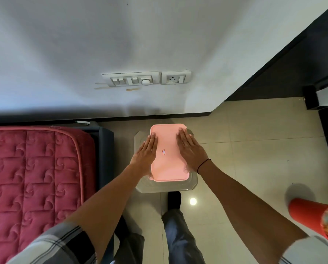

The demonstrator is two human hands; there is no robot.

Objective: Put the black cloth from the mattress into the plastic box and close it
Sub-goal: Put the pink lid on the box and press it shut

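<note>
A plastic box with a pink lid (168, 164) sits on a pale stool (192, 184) in the middle of the view. The lid covers the box, so the inside is hidden and no black cloth shows anywhere. My left hand (145, 154) lies flat along the lid's left edge, fingers straight and pointing away from me. My right hand (190, 149) lies flat on the lid's right edge in the same way, with its thumb curled over the side. The red quilted mattress (31, 178) at the left has nothing on it.
A dark bed frame (105, 149) stands between mattress and stool. A white wall with a switch panel (146, 79) rises behind. A red bucket (317, 220) stands at the right on the tiled floor. My legs and dark shoe (174, 200) are below the stool.
</note>
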